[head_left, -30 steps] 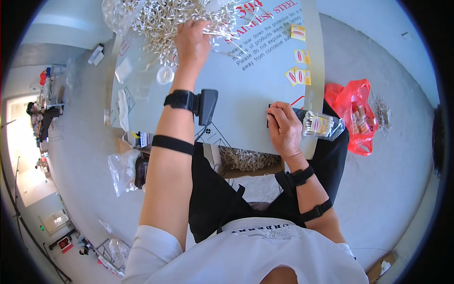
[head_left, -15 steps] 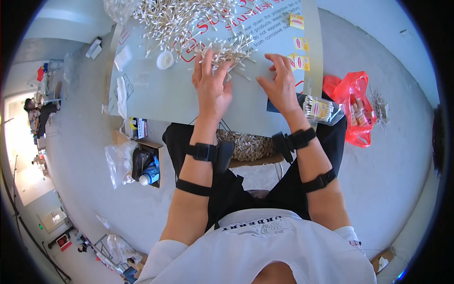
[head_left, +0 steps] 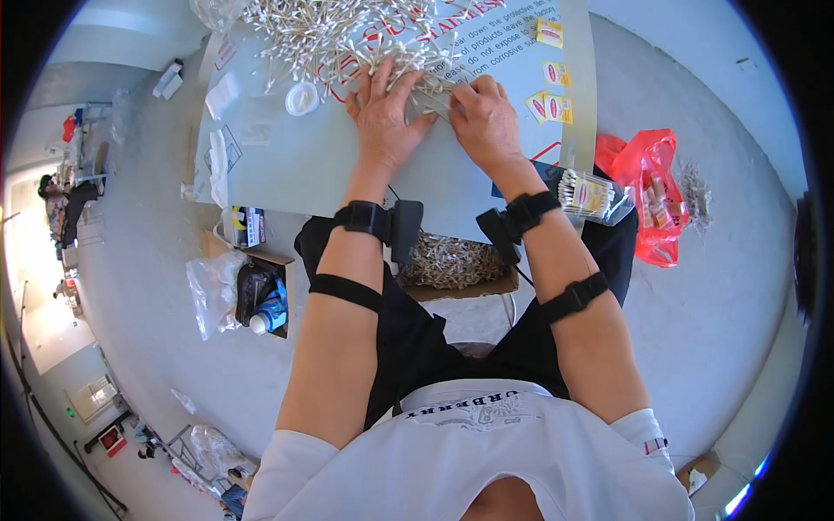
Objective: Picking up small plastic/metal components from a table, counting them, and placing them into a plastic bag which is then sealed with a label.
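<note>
A big heap of cotton swabs (head_left: 304, 39) lies at the far side of the table (head_left: 287, 178), some of them strewn toward me. My left hand (head_left: 387, 120) rests at the heap's near edge, fingers spread over the swabs and thumb pointing right. Beside it, my right hand (head_left: 486, 122) has its fingers curled and pinched on the ends of a few loose cotton swabs (head_left: 439, 91). Left of my left hand stands a round white tub (head_left: 302, 99). Several yellow cards (head_left: 556, 108) are laid out at the table's right side.
A clear pack of swabs (head_left: 586, 193) lies at the table's near right corner, beside a red plastic bag (head_left: 665, 191). Below the near edge is a carton of swabs (head_left: 456, 260). Another box (head_left: 287, 295) holds a blue bottle. Someone sits far left (head_left: 69, 204).
Both hands have moved farther forward over the table. My right hand has come left toward the swabs, and its fingers have closed on a few of them.
</note>
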The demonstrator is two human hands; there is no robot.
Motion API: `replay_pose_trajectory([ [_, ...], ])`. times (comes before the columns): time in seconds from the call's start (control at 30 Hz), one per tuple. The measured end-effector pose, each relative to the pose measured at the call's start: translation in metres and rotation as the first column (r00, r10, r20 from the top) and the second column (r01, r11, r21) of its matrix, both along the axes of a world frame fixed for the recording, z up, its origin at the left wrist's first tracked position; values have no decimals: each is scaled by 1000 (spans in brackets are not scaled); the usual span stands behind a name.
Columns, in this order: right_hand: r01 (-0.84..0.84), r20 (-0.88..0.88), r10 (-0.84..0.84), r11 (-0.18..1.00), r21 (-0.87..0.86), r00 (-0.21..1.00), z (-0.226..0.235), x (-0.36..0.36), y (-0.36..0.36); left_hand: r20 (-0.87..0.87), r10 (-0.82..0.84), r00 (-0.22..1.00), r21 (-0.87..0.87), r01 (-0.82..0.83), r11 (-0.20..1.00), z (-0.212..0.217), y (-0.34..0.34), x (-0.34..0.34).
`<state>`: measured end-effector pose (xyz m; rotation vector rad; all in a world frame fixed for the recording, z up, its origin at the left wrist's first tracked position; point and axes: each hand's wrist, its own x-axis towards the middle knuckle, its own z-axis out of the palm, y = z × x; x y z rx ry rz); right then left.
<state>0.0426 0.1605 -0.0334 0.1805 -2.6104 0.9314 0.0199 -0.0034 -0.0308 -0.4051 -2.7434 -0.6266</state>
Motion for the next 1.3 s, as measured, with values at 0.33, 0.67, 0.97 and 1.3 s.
replay_pose_trajectory([
  [0.33,103,-11,-111,950,-295,994,10,53,13,-106,-15,994,299,46,953,-1,-10,19],
  [0.67,119,57,-121,992,37,991,3,-1,8,-16,90,996,79,-88,993,-8,20,37],
  [0.97,79,-9,-79,995,-61,997,-5,30,25,-153,160,975,135,-140,981,-11,8,8],
  [1.3,67,0,-68,994,-81,998,8,49,23,-101,44,994,40,-40,998,-1,21,49],
])
